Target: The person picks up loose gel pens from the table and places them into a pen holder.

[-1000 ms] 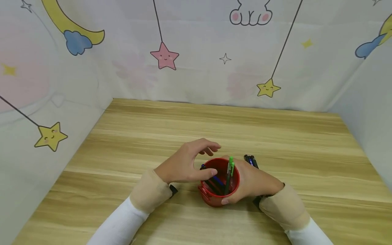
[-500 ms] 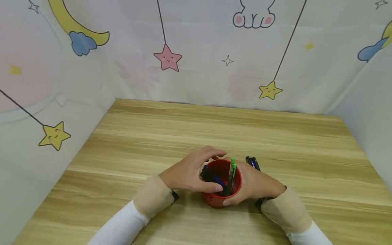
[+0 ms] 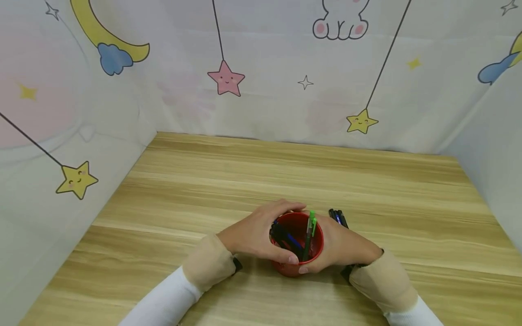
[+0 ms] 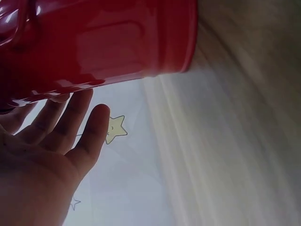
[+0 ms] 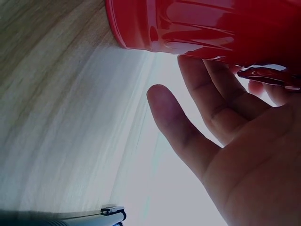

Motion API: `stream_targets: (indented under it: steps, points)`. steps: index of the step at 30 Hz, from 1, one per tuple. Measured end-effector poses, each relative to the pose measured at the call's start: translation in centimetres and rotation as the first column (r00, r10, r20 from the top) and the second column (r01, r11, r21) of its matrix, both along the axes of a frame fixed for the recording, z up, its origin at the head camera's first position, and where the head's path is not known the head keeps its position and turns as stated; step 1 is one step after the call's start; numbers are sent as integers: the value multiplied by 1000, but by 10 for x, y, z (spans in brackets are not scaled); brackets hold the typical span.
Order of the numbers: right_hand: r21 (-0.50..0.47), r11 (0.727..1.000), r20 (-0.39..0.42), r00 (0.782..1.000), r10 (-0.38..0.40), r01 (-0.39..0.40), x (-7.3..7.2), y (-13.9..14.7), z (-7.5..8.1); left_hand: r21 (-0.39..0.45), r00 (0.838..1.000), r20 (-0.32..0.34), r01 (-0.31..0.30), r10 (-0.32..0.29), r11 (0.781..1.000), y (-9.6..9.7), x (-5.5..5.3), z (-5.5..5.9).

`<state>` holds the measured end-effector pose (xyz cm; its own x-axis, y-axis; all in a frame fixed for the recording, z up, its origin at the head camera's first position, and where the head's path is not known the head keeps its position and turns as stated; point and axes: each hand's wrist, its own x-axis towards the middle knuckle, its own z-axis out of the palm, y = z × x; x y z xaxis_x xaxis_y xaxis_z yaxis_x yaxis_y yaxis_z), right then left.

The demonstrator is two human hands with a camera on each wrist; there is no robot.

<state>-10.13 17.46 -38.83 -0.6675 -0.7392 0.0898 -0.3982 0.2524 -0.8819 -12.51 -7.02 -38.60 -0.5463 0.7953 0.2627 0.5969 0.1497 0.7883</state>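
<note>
A red metal pen cup (image 3: 290, 270) stands upright on the table in the head view, with both hands around it. My left hand (image 3: 257, 231) grips its left side, thumb across the front and fingers behind. My right hand (image 3: 342, 242) holds the right side the same way. Several dark pens (image 3: 287, 237) lean inside, beside a pen with a green top (image 3: 311, 224). In the left wrist view the cup's glossy wall (image 4: 94, 47) fills the top, with fingers (image 4: 75, 117) against its far side. The right wrist view shows the cup's ribbed base (image 5: 197, 28) above the right fingers.
Several dark pens (image 3: 339, 218) lie on the wooden table (image 3: 228, 172) just behind the right wrist, partly hidden by it. One pen end (image 5: 113, 212) shows low in the right wrist view. White printed cloth walls (image 3: 269, 108) enclose the table's back and sides.
My left hand has come down from above the cup's rim and closed onto its left side. The right hand has kept its grip on the cup. The view has shifted slightly.
</note>
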Motion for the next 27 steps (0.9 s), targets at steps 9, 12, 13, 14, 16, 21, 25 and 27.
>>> stream_targets:
  steps: [9,12,13,14,16,21,25,27]
  points:
    - [28,999,-38,999,-19,20,0,0,-1,47,994,102,26,-30,999,1,-1,-6]
    - [29,999,-44,999,-20,21,0,0,-1,63,990,134,38,-46,997,1,-1,-7]
    - [29,999,-38,999,-22,23,0,0,-1,67,988,147,40,-49,997,1,-1,-7]
    - [30,999,-32,999,-24,25,0,0,-1,71,986,160,42,-53,997,1,-1,-7]
    - [35,999,-31,999,-29,30,1,1,-1,74,983,172,44,-57,996,2,-2,-7]
    - [55,998,-30,999,-37,39,0,0,1,76,982,175,57,-70,995,1,-3,-7]
    - [77,996,-40,998,-45,48,0,1,3,81,983,160,75,-88,994,1,-4,-8]
    - [90,994,-46,998,-51,55,1,2,3,77,986,140,82,-92,994,1,-5,-8]
